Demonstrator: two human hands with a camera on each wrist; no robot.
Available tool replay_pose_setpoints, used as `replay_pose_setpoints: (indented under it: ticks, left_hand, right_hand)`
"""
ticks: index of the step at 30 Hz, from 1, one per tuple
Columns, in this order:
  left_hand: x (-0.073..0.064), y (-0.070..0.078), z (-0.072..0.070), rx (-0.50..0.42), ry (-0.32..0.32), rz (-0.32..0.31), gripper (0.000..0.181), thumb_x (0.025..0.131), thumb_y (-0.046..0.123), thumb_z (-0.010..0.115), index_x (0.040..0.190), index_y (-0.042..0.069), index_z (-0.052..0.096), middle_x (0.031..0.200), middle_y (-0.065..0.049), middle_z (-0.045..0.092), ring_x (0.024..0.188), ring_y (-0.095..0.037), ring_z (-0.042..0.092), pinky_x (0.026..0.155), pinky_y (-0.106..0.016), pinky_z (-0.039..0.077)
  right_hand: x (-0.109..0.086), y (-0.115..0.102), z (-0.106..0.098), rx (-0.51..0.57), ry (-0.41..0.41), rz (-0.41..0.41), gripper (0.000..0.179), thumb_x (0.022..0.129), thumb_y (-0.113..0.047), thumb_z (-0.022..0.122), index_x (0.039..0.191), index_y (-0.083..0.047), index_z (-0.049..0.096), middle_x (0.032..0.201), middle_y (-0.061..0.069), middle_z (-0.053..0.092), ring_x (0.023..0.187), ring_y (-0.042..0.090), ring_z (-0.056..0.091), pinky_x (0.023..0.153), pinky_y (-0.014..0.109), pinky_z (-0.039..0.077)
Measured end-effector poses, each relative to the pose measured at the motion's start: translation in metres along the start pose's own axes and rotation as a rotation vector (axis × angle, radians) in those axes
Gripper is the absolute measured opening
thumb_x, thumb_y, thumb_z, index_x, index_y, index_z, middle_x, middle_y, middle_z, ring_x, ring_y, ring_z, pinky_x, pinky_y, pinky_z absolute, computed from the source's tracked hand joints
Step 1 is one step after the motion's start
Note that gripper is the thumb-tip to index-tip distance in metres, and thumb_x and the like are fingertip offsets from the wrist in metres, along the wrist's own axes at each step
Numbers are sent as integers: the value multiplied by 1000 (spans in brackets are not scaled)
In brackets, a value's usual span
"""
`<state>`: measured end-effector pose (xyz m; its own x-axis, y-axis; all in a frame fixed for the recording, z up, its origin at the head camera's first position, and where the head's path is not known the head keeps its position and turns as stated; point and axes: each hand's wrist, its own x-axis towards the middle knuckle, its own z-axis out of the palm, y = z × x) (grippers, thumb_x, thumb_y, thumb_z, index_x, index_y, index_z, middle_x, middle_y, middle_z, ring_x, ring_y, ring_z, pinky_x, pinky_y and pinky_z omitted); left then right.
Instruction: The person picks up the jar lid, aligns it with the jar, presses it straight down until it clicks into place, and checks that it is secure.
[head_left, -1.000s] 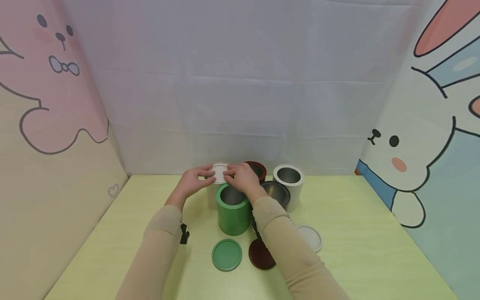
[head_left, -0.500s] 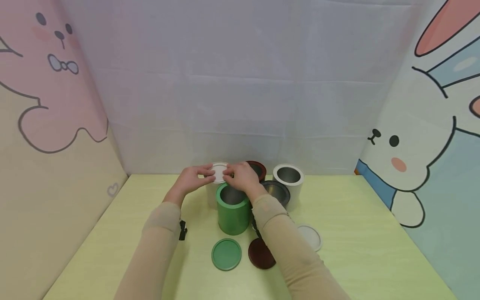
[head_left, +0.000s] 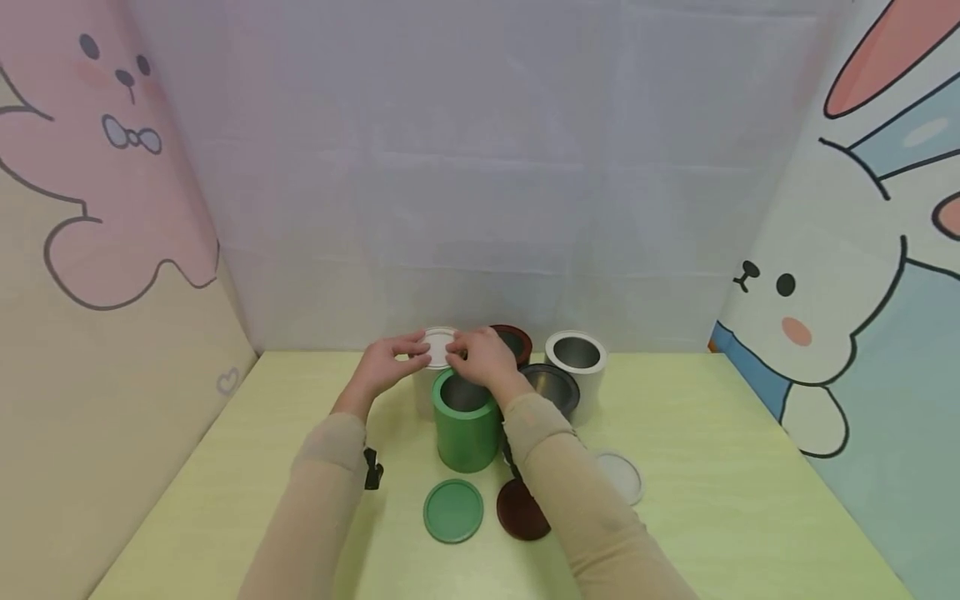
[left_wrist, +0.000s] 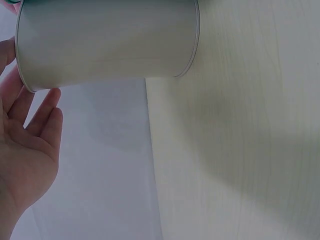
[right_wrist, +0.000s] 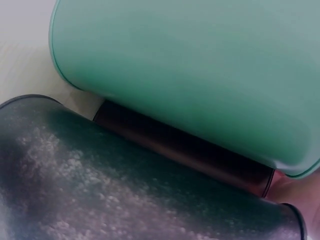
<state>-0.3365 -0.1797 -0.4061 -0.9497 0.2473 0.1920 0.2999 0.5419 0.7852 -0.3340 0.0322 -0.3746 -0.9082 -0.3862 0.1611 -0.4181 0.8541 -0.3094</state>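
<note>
A white lid [head_left: 439, 343] sits on the top of a white can [head_left: 423, 396] at the back of the table. My left hand [head_left: 378, 367] holds the lid's left edge between thumb and fingers. On the opposite edge, my right hand [head_left: 486, 358] pinches the lid with its fingertips. The left wrist view shows the side of the white can [left_wrist: 107, 45], with fingers of the left hand [left_wrist: 30, 155] at its rim. Directly in front stands an uncovered green can [head_left: 467, 442]. Only a sliver of the right hand [right_wrist: 302, 197] appears in the right wrist view.
Uncovered dark red [head_left: 513, 335], black [head_left: 558, 383] and white cans [head_left: 588, 379] stand to the right. Nearer lie a green lid [head_left: 453, 511], a dark red lid [head_left: 522, 510] and another white lid [head_left: 621, 477], the latter two partly behind the right sleeve. A white curtain [head_left: 480, 208] hangs behind.
Both hands stay at the white lid with almost no movement. The whole head view shifts slightly; the cans and loose lids keep their places.
</note>
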Motion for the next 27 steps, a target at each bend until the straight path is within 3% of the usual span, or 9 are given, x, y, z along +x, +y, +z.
replay_pose_setpoints:
  ticks: [8, 17, 22, 27]
  left_hand:
    - [-2, -3, 5, -27, 31, 5, 43, 93, 32, 71, 127, 7, 69, 149, -1, 48, 142, -30, 35, 109, -52, 36]
    - [0, -3, 2, -26, 44, 39, 45, 90, 30, 75, 127, 7, 68, 146, -1, 52, 139, -30, 39, 108, -52, 38]
    - [2, -2, -2, 12, 14, 38, 45, 89, 33, 76, 125, 7, 70, 145, -2, 53, 139, -31, 40, 107, -52, 39]
    - [4, 6, -5, 7, -32, -5, 44, 89, 30, 76, 125, 5, 70, 145, -4, 53, 138, -32, 40, 109, -52, 37]
  right_hand:
    - [-1, 1, 0, -2, 0, -1, 31, 99, -34, 60, 126, -23, 71, 144, -5, 54, 132, 26, 45, 107, 39, 40]
    - [1, 3, 0, 21, 17, -29, 31, 98, -32, 63, 125, -20, 72, 141, -2, 56, 132, 26, 47, 110, 38, 37]
    - [2, 5, 0, 23, 11, -42, 32, 97, -34, 64, 126, -20, 71, 142, -2, 55, 131, 26, 47, 109, 39, 37]
    - [4, 9, 3, 38, 2, -39, 33, 97, -36, 65, 125, -21, 71, 142, -3, 55, 131, 26, 48, 109, 38, 38]
